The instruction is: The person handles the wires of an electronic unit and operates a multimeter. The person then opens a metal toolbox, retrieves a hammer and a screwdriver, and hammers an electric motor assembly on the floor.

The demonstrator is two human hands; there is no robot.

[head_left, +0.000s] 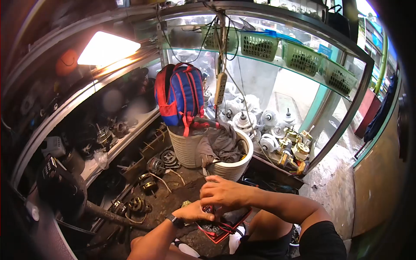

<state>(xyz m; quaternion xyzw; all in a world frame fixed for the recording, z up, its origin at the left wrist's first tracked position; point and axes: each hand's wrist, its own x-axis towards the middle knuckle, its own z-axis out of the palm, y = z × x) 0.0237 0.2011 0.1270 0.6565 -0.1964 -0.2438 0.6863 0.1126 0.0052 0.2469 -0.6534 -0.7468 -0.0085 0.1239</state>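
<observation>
My left hand (193, 212), with a dark watch on the wrist, is low in the middle of the head view, its fingers curled and partly hidden. Just above it, my right hand (223, 193) reaches across with bent fingers, closed close against the left. What either hand holds is too small or too covered to make out. Directly below them lies a flat red-edged device (213, 236) with a dial-like round part, resembling a multimeter. Red and black leads (227, 227) run over it beside my fingers.
Motor parts (148, 184) lie on the dirty floor at left. Ahead stand a white ribbed bin (234, 170) with grey cloth and a blue-red backpack (185, 89). White motor housings (244, 121) and green baskets (258, 47) fill the glass case. A lamp (108, 48) glows at upper left.
</observation>
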